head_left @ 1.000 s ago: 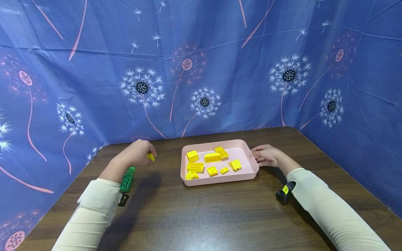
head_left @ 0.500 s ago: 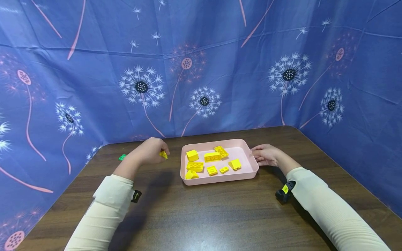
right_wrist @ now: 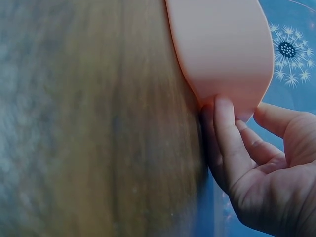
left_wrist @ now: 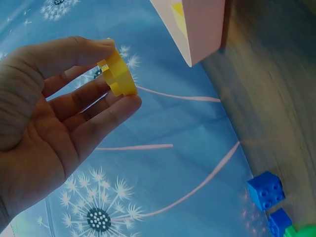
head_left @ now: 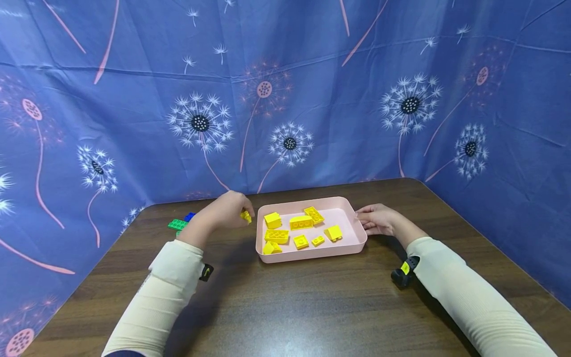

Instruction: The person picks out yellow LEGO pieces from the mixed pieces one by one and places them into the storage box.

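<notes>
My left hand (head_left: 227, 210) is just off the left end of a pink tray (head_left: 312, 257). Between thumb and fingertips it pinches a small yellow toy building brick (left_wrist: 118, 74), which has a rounded side and a stepped side in the left wrist view. At the tray's right end, my right hand (head_left: 379, 220) holds the wall (right_wrist: 222, 54), with the thumb at the rim and the fingers against the outside. Several yellow bricks lie spread in the tray, among them a studded brick (head_left: 277, 236), an arched brick (head_left: 301, 223) and a small brick (head_left: 318, 241).
Left of the left wrist, green bricks (head_left: 178, 224) and a blue brick (head_left: 189, 216) lie on the brown wooden table (head_left: 312, 302). Two blue bricks, one of them a studded block (left_wrist: 266, 190), show in the left wrist view. A blue flowered cloth (head_left: 339, 99) hangs behind the table.
My left hand has moved right with the yellow brick, towards the tray. Green and blue bricks at the left have come into view from behind the arm. My right hand stays at the tray.
</notes>
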### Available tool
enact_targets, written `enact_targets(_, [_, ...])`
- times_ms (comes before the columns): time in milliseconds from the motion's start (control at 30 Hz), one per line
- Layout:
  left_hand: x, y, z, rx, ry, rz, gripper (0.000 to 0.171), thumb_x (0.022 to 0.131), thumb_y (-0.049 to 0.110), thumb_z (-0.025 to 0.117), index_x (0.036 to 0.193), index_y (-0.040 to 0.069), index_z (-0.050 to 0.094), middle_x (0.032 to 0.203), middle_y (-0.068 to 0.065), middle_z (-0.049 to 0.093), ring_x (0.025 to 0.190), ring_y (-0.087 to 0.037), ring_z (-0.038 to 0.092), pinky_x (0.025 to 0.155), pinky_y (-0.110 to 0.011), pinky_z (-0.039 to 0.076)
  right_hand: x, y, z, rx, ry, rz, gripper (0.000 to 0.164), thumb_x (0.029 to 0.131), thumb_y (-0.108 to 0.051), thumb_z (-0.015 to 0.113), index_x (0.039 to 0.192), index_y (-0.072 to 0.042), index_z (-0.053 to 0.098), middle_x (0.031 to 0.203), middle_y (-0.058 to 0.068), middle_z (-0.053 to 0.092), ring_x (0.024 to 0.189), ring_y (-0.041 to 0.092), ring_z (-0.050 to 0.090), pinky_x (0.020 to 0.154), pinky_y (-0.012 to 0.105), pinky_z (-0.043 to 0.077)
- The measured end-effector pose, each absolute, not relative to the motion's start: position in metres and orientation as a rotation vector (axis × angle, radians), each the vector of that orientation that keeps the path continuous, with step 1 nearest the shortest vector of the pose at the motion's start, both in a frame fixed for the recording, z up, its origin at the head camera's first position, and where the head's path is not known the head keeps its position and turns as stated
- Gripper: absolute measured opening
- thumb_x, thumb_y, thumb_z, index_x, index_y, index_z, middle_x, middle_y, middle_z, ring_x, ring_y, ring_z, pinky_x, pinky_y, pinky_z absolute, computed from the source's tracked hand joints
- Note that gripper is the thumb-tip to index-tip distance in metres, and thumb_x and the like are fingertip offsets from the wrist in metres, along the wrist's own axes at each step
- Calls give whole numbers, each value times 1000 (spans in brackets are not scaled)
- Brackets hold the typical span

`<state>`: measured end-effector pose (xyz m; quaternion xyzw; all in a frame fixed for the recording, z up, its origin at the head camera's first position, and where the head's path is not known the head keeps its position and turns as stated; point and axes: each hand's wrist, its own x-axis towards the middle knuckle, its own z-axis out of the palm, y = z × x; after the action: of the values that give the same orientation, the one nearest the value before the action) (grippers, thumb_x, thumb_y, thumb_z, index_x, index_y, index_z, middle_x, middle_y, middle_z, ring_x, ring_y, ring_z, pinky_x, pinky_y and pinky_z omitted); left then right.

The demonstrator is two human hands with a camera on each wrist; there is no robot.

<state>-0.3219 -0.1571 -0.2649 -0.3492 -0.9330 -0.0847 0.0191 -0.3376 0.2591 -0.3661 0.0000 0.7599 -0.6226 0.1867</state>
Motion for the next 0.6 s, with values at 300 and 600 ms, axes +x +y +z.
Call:
enact_targets(300, [-337, -133, -265, -1104, -2886, -299, 17, 76, 4, 76, 93, 9, 76, 84, 2, 68, 77, -17, 57, 74, -31, 53, -336, 260, -365, -6, 2139, -1748, 55, 100, -12, 53, 142, 14, 29, 87, 5, 64, 75, 12, 63, 69, 30, 57])
enact_targets(600, [-347, -105, -263, -1041, -2905, -344, 13, 77, 5, 76, 89, 12, 77, 83, 2, 68, 78, -18, 57, 72, -30, 52, -337, 259, -366, -8, 2136, -1764, 53, 99, -11, 53, 140, 14, 31, 84, 4, 64, 72, 11, 63, 67, 29, 57])
